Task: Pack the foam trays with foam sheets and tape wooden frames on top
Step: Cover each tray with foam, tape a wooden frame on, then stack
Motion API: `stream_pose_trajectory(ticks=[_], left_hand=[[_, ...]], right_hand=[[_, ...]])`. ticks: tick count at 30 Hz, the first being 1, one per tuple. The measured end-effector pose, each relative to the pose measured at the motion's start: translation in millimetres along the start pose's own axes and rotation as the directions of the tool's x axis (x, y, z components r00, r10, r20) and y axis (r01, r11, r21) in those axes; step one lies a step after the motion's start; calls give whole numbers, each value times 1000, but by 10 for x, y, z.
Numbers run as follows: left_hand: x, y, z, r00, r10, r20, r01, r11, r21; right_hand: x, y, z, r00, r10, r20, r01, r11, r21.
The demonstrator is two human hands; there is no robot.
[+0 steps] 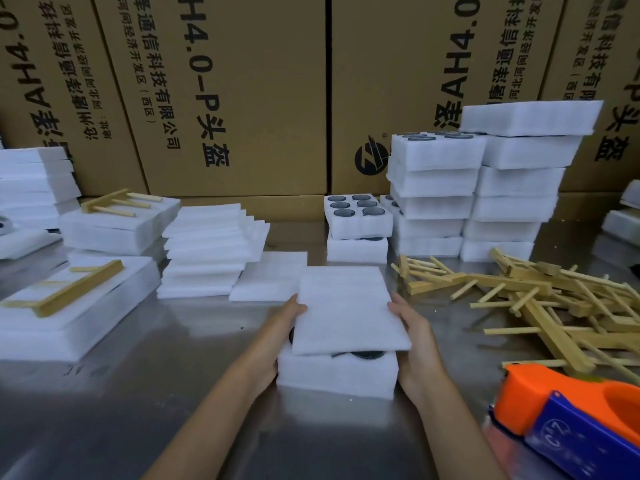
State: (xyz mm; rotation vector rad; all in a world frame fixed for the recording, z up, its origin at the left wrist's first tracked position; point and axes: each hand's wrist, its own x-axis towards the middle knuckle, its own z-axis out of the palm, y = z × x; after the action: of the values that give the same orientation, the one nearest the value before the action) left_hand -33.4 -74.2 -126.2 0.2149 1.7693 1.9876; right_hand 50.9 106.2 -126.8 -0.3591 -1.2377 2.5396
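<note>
A white foam tray (337, 374) sits on the steel table (173, 393), with dark round parts showing in its top. A foam sheet (348, 308) lies over the tray, its near edge raised off it. The left hand (277, 336) and the right hand (414, 341) flank the tray, fingers fairly straight against the sheet's side edges, guiding rather than gripping it. Left of the tray is a stack of loose foam sheets (211, 251); farther left are closed trays with wooden frames (65, 292) on top. Right of the tray lies a heap of wooden frames (540, 299), and to its near right an orange and blue tape dispenser (571, 417). Behind the tray stand stacked foam trays (485, 195) against cardboard cartons (242, 81).
</note>
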Motion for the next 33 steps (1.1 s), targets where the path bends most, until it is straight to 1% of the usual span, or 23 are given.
stream_pose_trajectory(ticks=[2,4,6,9,11,12,13,15,16,17,18,19,20,21,22,23,24,25,27,28,30,32,33], left_hand=[[-49,-16,11,1000,-29,-7,28,997,-79],[-92,-55,42,999,-11,53,16,995,-99],[-131,-85,87,996,2,85,3,998,-62],[-121,-102,114,996,60,61,-62,998,30],[-96,-98,114,996,79,41,-81,995,60],[-87,-92,113,996,82,25,-83,994,74],[-51,-102,106,997,82,6,-83,993,89],[-2,-100,100,997,77,-21,-75,992,101],[9,-97,90,997,77,-19,-75,993,96],[19,-101,76,997,81,-8,-80,993,91],[22,-100,60,996,86,8,-86,993,86],[22,-107,34,996,92,21,-93,992,84],[13,-109,6,995,100,29,-102,991,84],[13,-114,-20,993,110,30,-112,990,86],[14,-115,-42,993,116,26,-118,989,87],[21,-119,-59,993,118,27,-120,989,89],[26,-124,-71,993,115,29,-118,989,90],[43,-134,-80,993,116,29,-118,989,87],[62,-152,-80,993,117,15,-118,989,85],[61,-161,-73,993,122,4,-122,989,88],[59,-177,-54,992,130,-9,-129,988,86],[39,-176,-35,990,139,-10,-138,987,81],[31,-174,-29,990,144,-8,-143,987,79]], right_hand=[[-2,-32,0,999,5,43,-4,999,-32],[-7,-87,-14,999,17,36,-15,998,-61],[-12,-123,-30,998,43,38,-39,994,-100],[-34,-136,-34,997,72,10,-69,983,-171],[-49,-173,-16,997,62,-54,-76,951,-299],[-23,-227,-3,994,17,-106,-57,918,-393],[45,-299,9,985,-62,-161,-26,868,-496],[281,-497,48,941,-273,-201,74,743,-665],[439,-606,72,914,-342,-220,72,669,-740],[608,-707,80,887,-387,-251,25,584,-812],[757,-791,64,867,-418,-270,-53,462,-885],[869,-849,16,863,-432,-261,-145,282,-948],[940,-879,-51,868,-437,-235,-227,71,-971],[975,-891,-131,878,-432,-208,-288,-129,-949],[986,-891,-207,882,-435,-183,-324,-277,-905],[999,-887,-278,881,-447,-156,-341,-370,-864],[1017,-885,-339,882,-452,-129,-344,-434,-833],[1033,-885,-377,890,-441,-112,-338,-476,-812],[1038,-878,-407,920,-373,-123,-320,-529,-786],[1033,-872,-412,928,-345,-140,-318,-538,-781],[1015,-859,-417,928,-345,-140,-321,-550,-771],[1000,-855,-376,930,-358,-87,-289,-563,-774],[990,-865,-316,932,-360,-48,-253,-550,-796]])
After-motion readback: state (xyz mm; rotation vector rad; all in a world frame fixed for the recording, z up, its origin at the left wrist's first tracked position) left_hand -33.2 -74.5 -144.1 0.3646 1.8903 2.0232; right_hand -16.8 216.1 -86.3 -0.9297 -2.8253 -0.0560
